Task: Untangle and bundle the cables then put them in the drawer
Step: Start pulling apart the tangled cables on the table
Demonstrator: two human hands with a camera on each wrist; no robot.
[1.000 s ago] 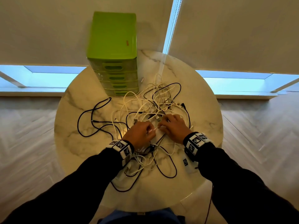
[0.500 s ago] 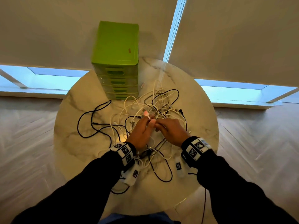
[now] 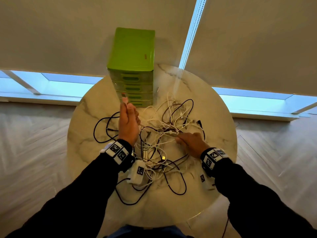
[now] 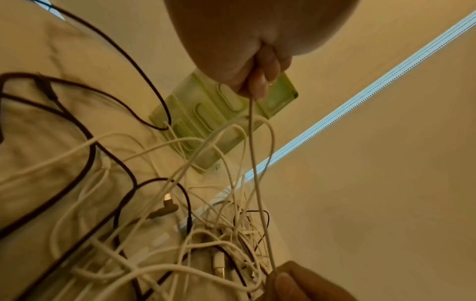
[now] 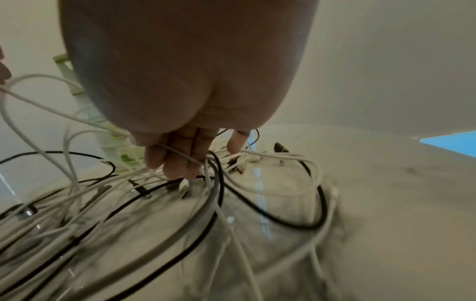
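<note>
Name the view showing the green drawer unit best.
Head view: the green drawer unit stands whole, top and drawer fronts visible. Left wrist shows it tilted, partly behind the left hand and cables. Right wrist shows only slivers beside the right hand.

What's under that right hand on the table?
Tangled white and black cables on the marble table; the right hand pinches one white cable. Whatever lies beneath its palm is covered.

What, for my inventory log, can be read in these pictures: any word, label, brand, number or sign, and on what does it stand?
No legible text in any view.
Small red mark on top of the green plastic drawer unit: too small and blurred to read.
Black-and-white square code patterns on the white wristbands and the white plastic box: no letters or numbers.
</note>
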